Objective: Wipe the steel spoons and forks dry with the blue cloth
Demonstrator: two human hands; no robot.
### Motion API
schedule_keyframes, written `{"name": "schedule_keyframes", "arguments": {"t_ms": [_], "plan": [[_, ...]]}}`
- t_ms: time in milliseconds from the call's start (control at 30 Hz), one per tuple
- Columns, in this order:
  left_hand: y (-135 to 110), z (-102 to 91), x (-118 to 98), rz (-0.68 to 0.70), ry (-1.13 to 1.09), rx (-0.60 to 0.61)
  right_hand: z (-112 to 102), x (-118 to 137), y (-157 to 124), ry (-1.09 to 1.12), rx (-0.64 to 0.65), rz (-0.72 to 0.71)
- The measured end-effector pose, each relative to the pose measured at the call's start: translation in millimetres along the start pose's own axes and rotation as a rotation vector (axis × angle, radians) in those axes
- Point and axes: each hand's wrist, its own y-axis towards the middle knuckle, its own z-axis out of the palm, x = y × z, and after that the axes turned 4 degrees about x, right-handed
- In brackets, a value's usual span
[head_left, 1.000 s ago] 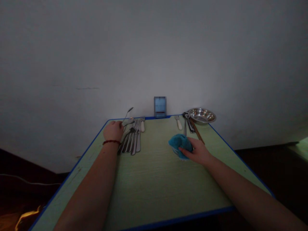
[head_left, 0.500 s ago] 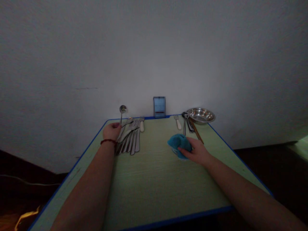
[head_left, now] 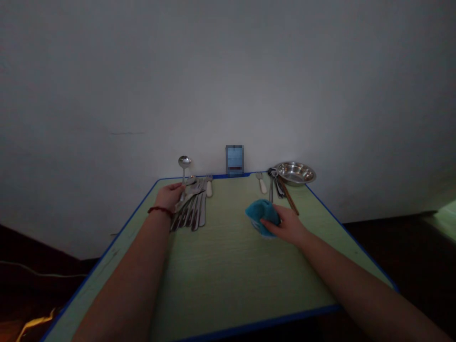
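Note:
My left hand (head_left: 170, 195) is closed round the handle of a shiny metal ladle (head_left: 184, 163), its bowl raised above the far left edge of the table. Just right of and below that hand lies a spread of metal knives and forks (head_left: 194, 209), partly covered by my fingers. A fork with a white handle (head_left: 209, 186) lies at the right side of this group. My right hand (head_left: 287, 223) grips a bunched blue cloth (head_left: 262, 216) over the right half of the table. Nothing else shows in that hand.
Beyond the cloth, another white-handled fork (head_left: 262, 183), several metal utensils (head_left: 276, 183) and brown chopsticks (head_left: 289, 195) lie near a steel bowl (head_left: 296, 174). A phone-like screen (head_left: 235, 160) leans against the wall (head_left: 228, 85) behind the blue-edged green table (head_left: 228, 266).
The ladle in my left hand has turned, so its bowl faces me differently, and the hand has shifted slightly right. My right hand keeps its hold on the cloth.

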Motion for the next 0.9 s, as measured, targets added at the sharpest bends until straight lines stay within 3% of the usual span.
{"name": "schedule_keyframes", "arguments": {"t_ms": [400, 900], "plan": [[-41.4, 17.6, -31.4, -0.041, -0.632, 0.314, 3.4, -7.8, 0.3, 0.124, -0.048, 0.113], [-95.4, 31.3, -47.7, -0.086, -1.006, 0.452, 6.8, -3.1, 17.3, 0.66, -0.127, 0.303]]}}
